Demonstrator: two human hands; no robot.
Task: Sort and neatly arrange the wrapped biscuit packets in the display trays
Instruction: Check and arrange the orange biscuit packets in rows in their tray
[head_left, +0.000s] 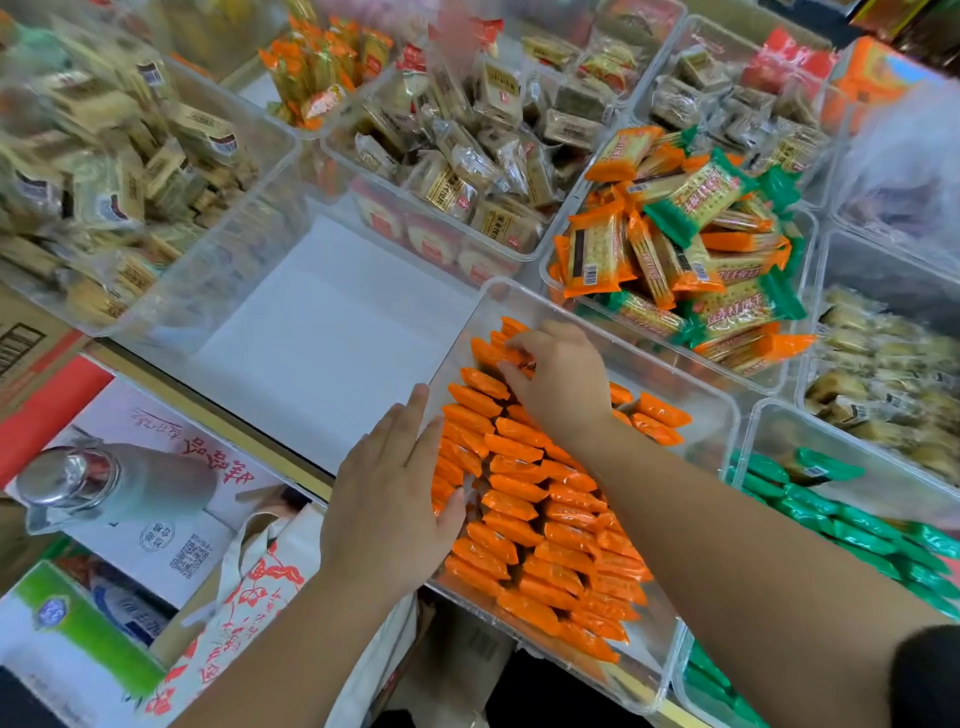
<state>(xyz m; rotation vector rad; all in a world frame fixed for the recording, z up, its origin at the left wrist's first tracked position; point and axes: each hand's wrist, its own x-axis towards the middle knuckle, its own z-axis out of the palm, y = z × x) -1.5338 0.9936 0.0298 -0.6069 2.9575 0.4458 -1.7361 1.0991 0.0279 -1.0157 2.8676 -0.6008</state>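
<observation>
Orange packets (519, 488) line a tray (711, 441), green packets (841, 525) alongside, mixed tray (808, 270) behind.

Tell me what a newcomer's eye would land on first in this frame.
The bright orange packets stand out first, lined in tight rows in the clear tray at centre. Both hands are on them: the left hand lies flat against the rows' left side, and the right hand curls its fingers on packets at the far end. Behind to the right, a jumbled pile of orange and green packets fills another tray.
</observation>
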